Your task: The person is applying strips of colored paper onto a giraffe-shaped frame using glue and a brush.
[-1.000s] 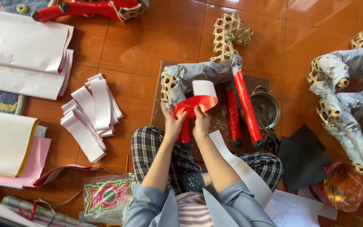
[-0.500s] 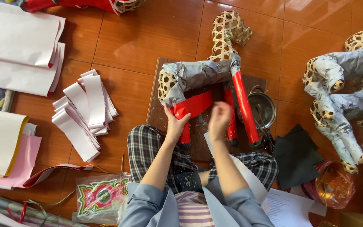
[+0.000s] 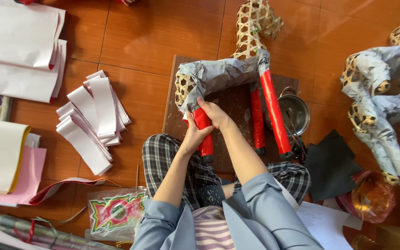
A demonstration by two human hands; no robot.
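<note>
On the brown board (image 3: pixel 180 121), both hands around red leg (image 3: pixel 204 134)

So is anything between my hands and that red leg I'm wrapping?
Nothing visible. The left hand and right hand both rest directly on the red-wrapped leg of the woven animal frame, with no object in between.

Your red paper strip (image 3: pixel 203 129), loose and curled with its white back showing a second ago, is now wrapped flat around the near leg. Both your left hand (image 3: pixel 193 135) and right hand (image 3: pixel 215 115) moved in, pressing it down.
</note>
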